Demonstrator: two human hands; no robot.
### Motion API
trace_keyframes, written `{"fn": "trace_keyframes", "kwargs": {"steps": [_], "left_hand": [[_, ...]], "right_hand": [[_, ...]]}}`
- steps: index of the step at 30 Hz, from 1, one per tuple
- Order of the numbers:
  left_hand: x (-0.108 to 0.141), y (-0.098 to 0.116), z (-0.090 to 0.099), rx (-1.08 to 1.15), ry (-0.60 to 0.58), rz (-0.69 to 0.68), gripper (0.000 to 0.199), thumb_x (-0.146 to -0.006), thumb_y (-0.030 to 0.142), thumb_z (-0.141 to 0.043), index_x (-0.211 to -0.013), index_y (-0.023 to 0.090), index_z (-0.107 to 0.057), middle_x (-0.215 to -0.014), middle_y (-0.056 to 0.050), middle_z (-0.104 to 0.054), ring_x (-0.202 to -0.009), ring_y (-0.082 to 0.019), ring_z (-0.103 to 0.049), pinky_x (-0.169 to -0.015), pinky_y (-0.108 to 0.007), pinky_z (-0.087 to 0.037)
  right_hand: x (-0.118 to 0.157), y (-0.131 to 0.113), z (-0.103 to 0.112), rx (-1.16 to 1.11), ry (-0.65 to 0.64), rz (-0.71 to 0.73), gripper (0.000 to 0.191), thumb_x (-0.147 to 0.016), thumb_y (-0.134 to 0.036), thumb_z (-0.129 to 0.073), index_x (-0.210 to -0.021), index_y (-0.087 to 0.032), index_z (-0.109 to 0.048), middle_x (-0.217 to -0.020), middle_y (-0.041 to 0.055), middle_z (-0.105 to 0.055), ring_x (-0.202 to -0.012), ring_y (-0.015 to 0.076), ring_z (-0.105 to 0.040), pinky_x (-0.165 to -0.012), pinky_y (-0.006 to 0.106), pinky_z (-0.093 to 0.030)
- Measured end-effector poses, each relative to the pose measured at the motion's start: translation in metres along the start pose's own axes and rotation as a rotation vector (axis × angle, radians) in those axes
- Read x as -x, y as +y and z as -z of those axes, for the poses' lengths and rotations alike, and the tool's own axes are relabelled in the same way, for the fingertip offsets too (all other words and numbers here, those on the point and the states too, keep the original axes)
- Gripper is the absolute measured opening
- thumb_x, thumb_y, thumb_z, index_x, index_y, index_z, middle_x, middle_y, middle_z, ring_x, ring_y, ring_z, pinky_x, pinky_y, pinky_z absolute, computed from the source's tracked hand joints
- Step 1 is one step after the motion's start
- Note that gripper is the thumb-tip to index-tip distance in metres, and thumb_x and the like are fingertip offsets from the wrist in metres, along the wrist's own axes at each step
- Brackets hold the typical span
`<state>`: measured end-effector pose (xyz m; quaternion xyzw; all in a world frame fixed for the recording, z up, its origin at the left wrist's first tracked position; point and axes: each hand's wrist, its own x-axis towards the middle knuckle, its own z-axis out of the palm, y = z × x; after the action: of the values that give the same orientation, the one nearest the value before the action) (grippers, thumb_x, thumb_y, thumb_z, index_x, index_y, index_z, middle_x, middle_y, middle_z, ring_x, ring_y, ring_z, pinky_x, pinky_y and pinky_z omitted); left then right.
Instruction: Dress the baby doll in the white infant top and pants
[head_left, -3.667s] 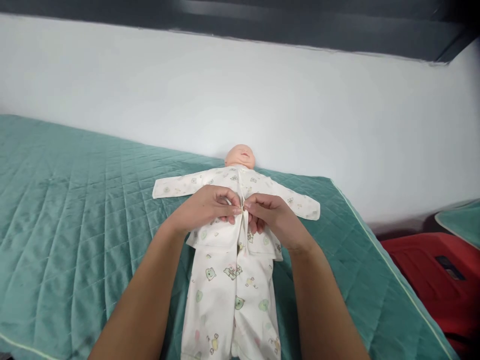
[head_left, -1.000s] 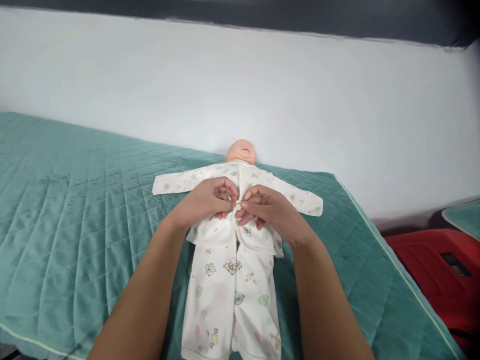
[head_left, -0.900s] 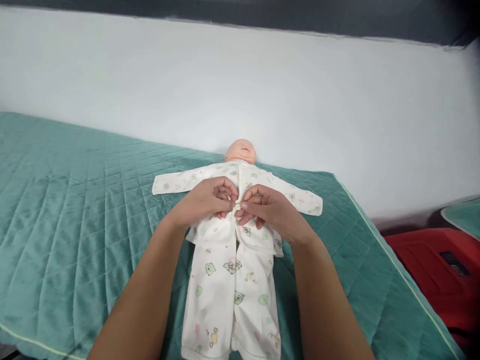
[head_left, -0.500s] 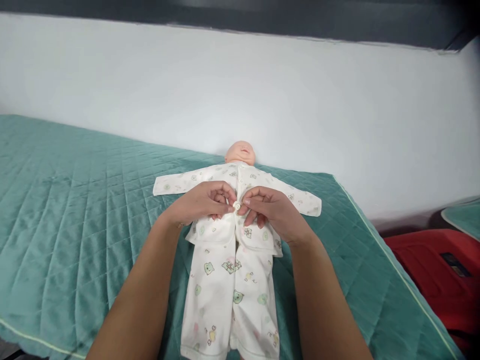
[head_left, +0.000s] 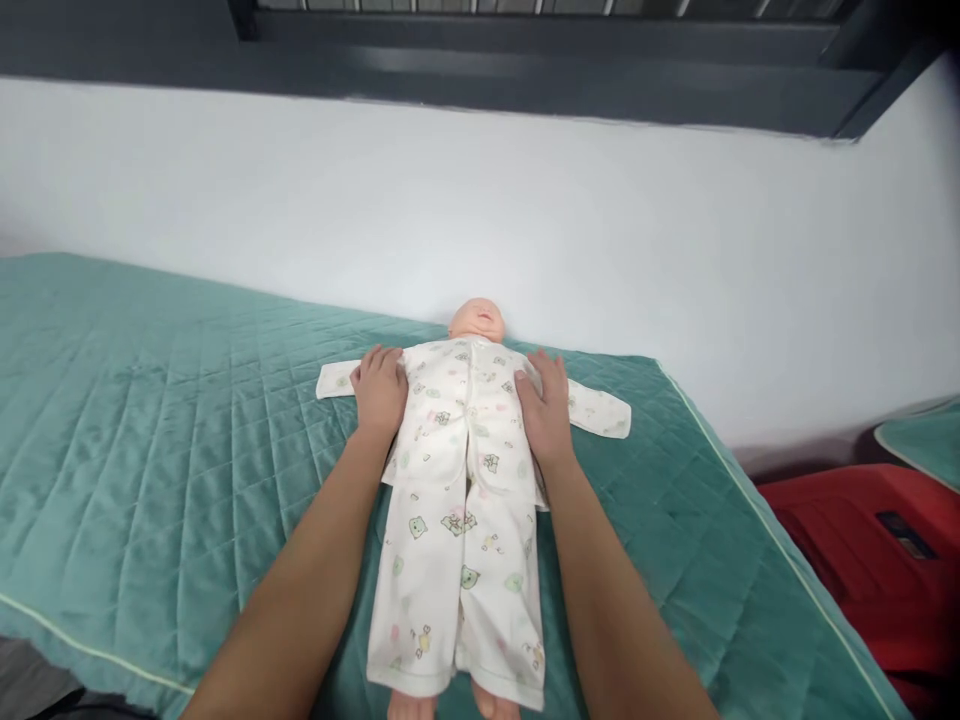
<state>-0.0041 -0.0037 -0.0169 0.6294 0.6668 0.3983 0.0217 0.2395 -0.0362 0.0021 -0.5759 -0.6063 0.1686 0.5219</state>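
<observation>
A baby doll (head_left: 478,318) lies on its back, dressed in a white printed jacket (head_left: 450,430) and matching trousers (head_left: 420,590). Its arms stretch out sideways and its feet show below the trouser hems. The jacket fronts meet down the middle of the chest. My left hand (head_left: 381,390) rests at the doll's left-of-picture armpit and sleeve, fingers laid over the cloth. On the other side, my right hand (head_left: 546,410) lies along the jacket's edge and sleeve, its thumb apart from the fingers. Neither hand is closed round anything that I can see.
A green quilted cover (head_left: 225,450) with pale piping lies under the doll. Behind rises a white wall (head_left: 337,200), topped by a dark frame (head_left: 525,80) with bars. A red plastic chair (head_left: 847,540) stands to the right, beside another green surface (head_left: 926,445).
My hands have let go of the round button at the jacket's middle and moved apart to the doll's two sides. The jacket front now lies flatter. The view has tilted up slightly.
</observation>
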Motion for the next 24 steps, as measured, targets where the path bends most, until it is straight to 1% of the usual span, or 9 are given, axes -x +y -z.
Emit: {"fn": "trace_keyframes", "kwargs": {"steps": [2, 5, 7, 10, 13, 15, 17, 20, 24], "left_hand": [[0.001, -0.004, -0.008, -0.091, -0.009, -0.013, 0.038, -0.096, 0.019, -0.039, -0.127, 0.02, -0.062, -0.139, -0.011, -0.061, -0.141, -0.029, -0.04, -0.117, -0.053, -0.023], [0.003, -0.005, -0.008, -0.179, -0.027, -0.008, 0.044, -0.1, 0.024, -0.032, -0.136, 0.021, -0.057, -0.147, -0.009, -0.054, -0.144, -0.026, -0.036, -0.12, -0.054, -0.018], [0.005, -0.01, -0.002, -0.231, -0.073, -0.025, 0.048, -0.102, 0.028, -0.027, -0.143, 0.021, -0.051, -0.153, -0.008, -0.047, -0.148, -0.026, -0.03, -0.121, -0.056, -0.015], [0.008, -0.03, 0.015, -0.299, -0.172, -0.056, 0.053, -0.102, 0.037, -0.024, -0.152, 0.023, -0.038, -0.161, -0.008, -0.033, -0.151, -0.029, -0.022, -0.12, -0.061, -0.013], [0.011, -0.058, 0.036, -0.341, -0.249, -0.008, 0.059, -0.1, 0.045, -0.029, -0.155, 0.024, -0.032, -0.162, -0.01, -0.031, -0.148, -0.033, -0.027, -0.118, -0.062, -0.018], [0.013, -0.074, 0.049, -0.348, -0.284, 0.025, 0.064, -0.097, 0.048, -0.035, -0.155, 0.021, -0.032, -0.16, -0.011, -0.036, -0.144, -0.034, -0.035, -0.118, -0.058, -0.023], [0.014, -0.084, 0.059, -0.352, -0.291, 0.048, 0.066, -0.095, 0.046, -0.04, -0.155, 0.019, -0.033, -0.156, -0.013, -0.042, -0.14, -0.034, -0.041, -0.117, -0.054, -0.027], [0.017, -0.09, 0.064, -0.365, -0.275, 0.07, 0.064, -0.094, 0.038, -0.039, -0.155, 0.019, -0.032, -0.152, -0.014, -0.046, -0.139, -0.033, -0.043, -0.117, -0.052, -0.029], [0.017, -0.093, 0.06, -0.372, -0.274, 0.064, 0.06, -0.095, 0.027, -0.035, -0.155, 0.02, -0.034, -0.154, -0.014, -0.044, -0.143, -0.032, -0.038, -0.117, -0.054, -0.027]], "right_hand": [[-0.002, 0.011, -0.006, 0.205, -0.032, -0.024, 0.055, -0.097, -0.052, -0.037, -0.138, -0.019, -0.054, -0.156, 0.0112, -0.041, -0.153, 0.0287, -0.014, -0.123, 0.055, -0.011], [-0.004, 0.02, -0.008, 0.48, -0.027, -0.044, 0.059, -0.101, -0.046, -0.022, -0.146, -0.014, -0.046, -0.159, 0.0118, -0.037, -0.153, 0.0293, -0.015, -0.122, 0.055, -0.012], [-0.003, 0.024, -0.001, 0.632, -0.045, -0.041, 0.06, -0.102, -0.044, -0.019, -0.15, -0.014, -0.041, -0.161, 0.011, -0.033, -0.153, 0.0299, -0.014, -0.122, 0.054, -0.012], [0.001, 0.035, 0.023, 0.795, -0.119, -0.043, 0.062, -0.102, -0.047, -0.021, -0.154, -0.016, -0.034, -0.164, 0.0104, -0.027, -0.153, 0.0315, -0.014, -0.121, 0.055, -0.012], [0.009, 0.051, 0.06, 0.879, -0.18, -0.095, 0.067, -0.101, -0.053, -0.022, -0.156, -0.015, -0.028, -0.164, 0.0124, -0.025, -0.152, 0.0311, -0.019, -0.121, 0.053, -0.017], [0.015, 0.061, 0.083, 0.907, -0.215, -0.141, 0.07, -0.1, -0.056, -0.02, -0.157, -0.016, -0.026, -0.164, 0.0115, -0.026, -0.152, 0.0314, -0.02, -0.12, 0.053, -0.019], [0.023, 0.069, 0.102, 0.927, -0.244, -0.175, 0.071, -0.099, -0.058, -0.019, -0.157, -0.018, -0.025, -0.164, 0.0099, -0.026, -0.151, 0.0315, -0.021, -0.12, 0.054, -0.019], [0.035, 0.074, 0.117, 0.966, -0.252, -0.217, 0.072, -0.099, -0.059, -0.018, -0.158, -0.019, -0.026, -0.165, 0.0096, -0.025, -0.151, 0.0306, -0.022, -0.121, 0.053, -0.018], [0.044, 0.072, 0.119, 0.982, -0.26, -0.23, 0.074, -0.098, -0.059, -0.016, -0.159, -0.017, -0.019, -0.165, 0.0088, -0.024, -0.152, 0.0298, -0.02, -0.122, 0.051, -0.017]]}}
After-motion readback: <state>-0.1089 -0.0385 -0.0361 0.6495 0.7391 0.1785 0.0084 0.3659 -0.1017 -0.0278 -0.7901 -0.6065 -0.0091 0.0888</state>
